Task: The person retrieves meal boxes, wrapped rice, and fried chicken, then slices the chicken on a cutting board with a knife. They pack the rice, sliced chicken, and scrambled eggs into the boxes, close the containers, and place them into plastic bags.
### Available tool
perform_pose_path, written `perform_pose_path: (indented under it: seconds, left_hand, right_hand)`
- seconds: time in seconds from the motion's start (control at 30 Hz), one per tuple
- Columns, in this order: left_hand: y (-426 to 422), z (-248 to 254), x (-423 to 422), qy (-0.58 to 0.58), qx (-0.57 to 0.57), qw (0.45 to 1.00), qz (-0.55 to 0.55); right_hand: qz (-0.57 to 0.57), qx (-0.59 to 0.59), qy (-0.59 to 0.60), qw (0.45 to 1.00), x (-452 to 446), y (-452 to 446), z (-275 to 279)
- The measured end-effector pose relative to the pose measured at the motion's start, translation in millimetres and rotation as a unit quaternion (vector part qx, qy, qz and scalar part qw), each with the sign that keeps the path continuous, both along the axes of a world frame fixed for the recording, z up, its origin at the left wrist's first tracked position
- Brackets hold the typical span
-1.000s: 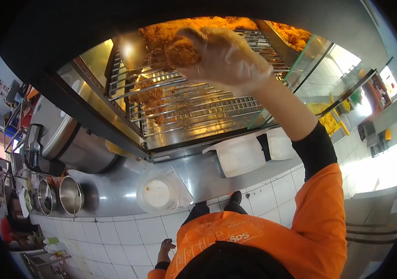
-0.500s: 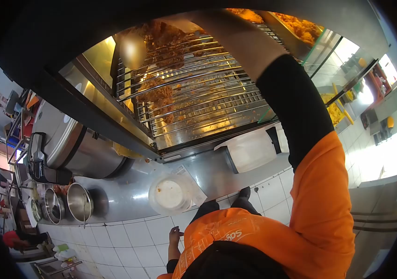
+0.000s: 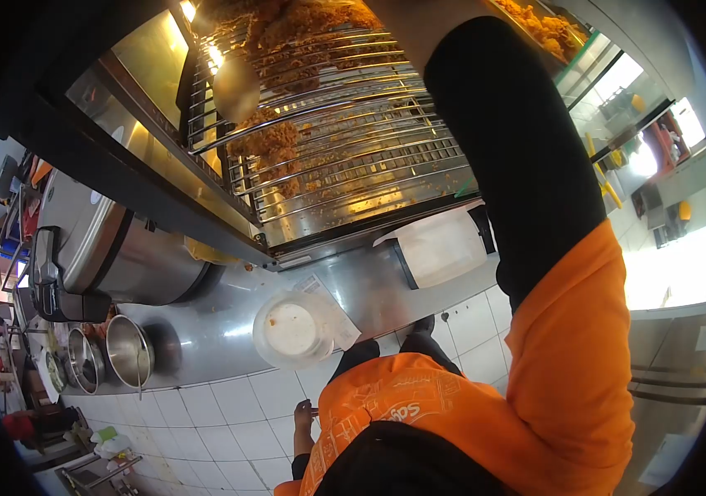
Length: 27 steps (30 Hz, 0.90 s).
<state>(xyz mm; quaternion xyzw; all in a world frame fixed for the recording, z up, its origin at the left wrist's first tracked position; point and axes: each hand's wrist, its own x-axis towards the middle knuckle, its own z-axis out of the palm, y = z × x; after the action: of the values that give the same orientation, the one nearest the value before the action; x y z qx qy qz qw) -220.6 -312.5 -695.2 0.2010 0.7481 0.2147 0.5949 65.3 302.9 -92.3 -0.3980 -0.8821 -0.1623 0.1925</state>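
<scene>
My right arm reaches up into a lit food warmer. Only the forearm shows at the top edge, and the hand itself is out of view. Beneath the arm lies a wire rack (image 3: 361, 124), with pieces of fried chicken (image 3: 268, 139) on its left side and more towards the top. Crumbs are scattered on the metal tray (image 3: 353, 202) under the rack. My left hand (image 3: 304, 416) hangs low at my side over the tiled floor, its fingers curled closed. What it holds, if anything, is too small to make out.
On the steel counter (image 3: 204, 331) stand a clear plastic tub (image 3: 291, 331), a white tray (image 3: 440, 248), a large cooker (image 3: 134, 256) and steel bowls (image 3: 129, 351). The warmer's dark frame (image 3: 154, 182) edges the opening on the left. More fried food (image 3: 543, 29) sits at upper right.
My view has shifted, so the rack and counter sit slightly higher and further left. My right hand, partly visible before at the top, has passed out of frame. My left hand remains low.
</scene>
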Motion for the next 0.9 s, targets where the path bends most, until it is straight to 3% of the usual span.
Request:
perform_pose_path:
  seconds: [0.2,0.4,0.53,0.6,0.67,0.73,0.8,0.9]
  left_hand:
    - [8.0,-1.6,-2.0,0.026,0.018,0.996,-0.080]
    - [32.3,1.8,-8.3,0.015,-0.027,0.995,-0.097]
    - [53.9,-38.6,-35.3,0.024,0.053,0.943,-0.327]
    - [77.2,-47.0,-40.6,0.011,0.138,0.910,-0.391]
    - [99.4,-36.3,-36.9,-0.012,0.122,0.920,-0.372]
    - [134.4,-8.5,-9.7,-0.027,-0.013,0.963,-0.268]
    - [168.6,25.0,23.3,0.021,-0.032,0.932,-0.360]
    - [198.7,33.5,58.1,0.068,-0.042,0.844,-0.530]
  right_hand:
    - [0.020,0.047,0.001,0.999,15.5,-10.8,4.4]
    - [0.104,0.205,-0.001,0.973,63.5,-76.6,12.0]
    - [0.145,0.329,0.027,0.933,103.9,-132.5,0.8]
    - [0.060,0.233,0.096,0.966,118.4,-166.1,-9.7]
    - [0.025,0.236,0.187,0.953,135.6,-183.6,-31.7]
    - [0.021,0.281,0.264,0.922,154.8,-191.6,-64.5]
    - [0.022,0.314,0.323,0.893,176.1,-201.3,-91.8]
    - [-0.013,0.132,0.407,0.904,234.2,-273.7,-102.7]
